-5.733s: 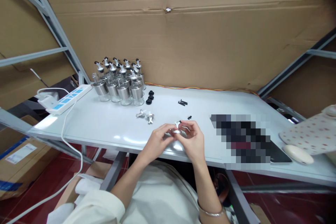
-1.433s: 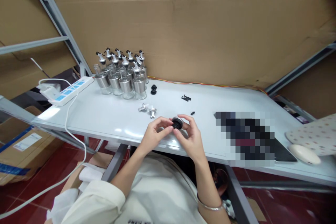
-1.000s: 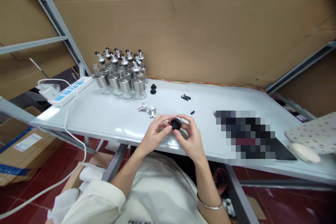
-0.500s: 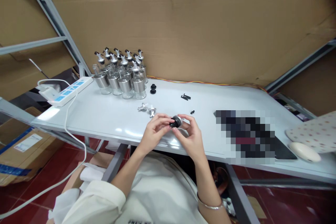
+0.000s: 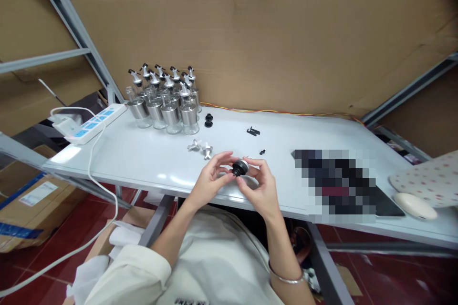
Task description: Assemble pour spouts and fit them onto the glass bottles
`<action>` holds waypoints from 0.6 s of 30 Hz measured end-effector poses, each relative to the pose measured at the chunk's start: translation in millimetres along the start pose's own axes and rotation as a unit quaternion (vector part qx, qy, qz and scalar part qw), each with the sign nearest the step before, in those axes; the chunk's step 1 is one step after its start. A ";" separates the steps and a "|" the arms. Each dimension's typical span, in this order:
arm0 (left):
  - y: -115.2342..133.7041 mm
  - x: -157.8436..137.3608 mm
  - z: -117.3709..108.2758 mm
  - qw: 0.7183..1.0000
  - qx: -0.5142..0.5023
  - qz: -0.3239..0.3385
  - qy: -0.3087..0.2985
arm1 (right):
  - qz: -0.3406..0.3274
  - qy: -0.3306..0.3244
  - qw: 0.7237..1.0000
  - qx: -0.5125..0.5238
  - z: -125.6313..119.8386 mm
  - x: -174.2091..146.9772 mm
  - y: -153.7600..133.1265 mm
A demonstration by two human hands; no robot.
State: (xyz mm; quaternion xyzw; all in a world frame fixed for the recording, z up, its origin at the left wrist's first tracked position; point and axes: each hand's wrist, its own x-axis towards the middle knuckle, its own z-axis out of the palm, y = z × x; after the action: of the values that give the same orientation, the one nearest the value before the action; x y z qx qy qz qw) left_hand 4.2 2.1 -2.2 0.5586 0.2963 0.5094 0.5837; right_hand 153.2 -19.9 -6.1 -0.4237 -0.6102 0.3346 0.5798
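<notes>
Between my two hands, just above the table's front edge, is a black and silver bottle pourer (image 5: 240, 167) with a ribbed black stopper end pointing left. My left hand (image 5: 213, 177) pinches the stopper end with thumb and fingers. The silver side sits in my right hand (image 5: 260, 182), whose thumb and fingers close round it. Past my left hand lie silver pourer spouts (image 5: 207, 150) on the white table (image 5: 286, 138). A black stopper piece (image 5: 208, 120) stands farther back. Small black parts (image 5: 262, 152) and black lever pieces (image 5: 253, 131) lie beyond my right hand.
Several glass bottles (image 5: 171, 118) with steel bands stand at the back left, some topped with pourers. A white power strip (image 5: 96, 124) with a cable lies on the left edge. To the right are a blurred-out dark object (image 5: 332, 181) and a cream oval item (image 5: 415, 206).
My left hand's fingers have shifted slightly and lifted a little on the pourer, which shows more of its black ribbed end. Both hands keep nearly the same place.
</notes>
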 end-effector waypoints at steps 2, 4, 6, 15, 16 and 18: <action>-1.7 0.0 -1.7 1.000 0.010 -0.013 -0.012 | 0.003 -0.004 1.000 -0.003 -0.7 -0.1 -1.2; -3.5 0.1 -3.0 1.000 0.021 -0.010 -0.019 | 0.001 -0.016 1.000 -0.009 -1.4 0.3 -2.6; -4.7 -0.2 -3.6 0.999 0.033 0.006 -0.022 | -0.007 -0.030 0.999 -0.022 -1.9 0.9 -3.6; -1.0 -2.3 -2.0 0.997 0.051 0.043 -0.037 | -0.033 -0.042 0.997 -0.062 -3.5 1.4 -1.5; -0.8 -2.4 -1.8 0.997 0.051 0.042 -0.035 | -0.035 -0.043 0.997 -0.062 -3.6 1.6 -1.2; -0.5 -2.7 -1.0 0.998 0.054 0.034 -0.025 | -0.035 -0.045 0.997 -0.061 -3.8 1.9 -0.8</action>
State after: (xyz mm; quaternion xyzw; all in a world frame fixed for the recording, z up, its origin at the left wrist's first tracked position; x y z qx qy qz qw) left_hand 2.6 0.1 -3.5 0.6119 0.2896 0.4980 0.5420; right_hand 156.9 -18.8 -4.1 -0.4217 -0.6692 0.2948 0.5362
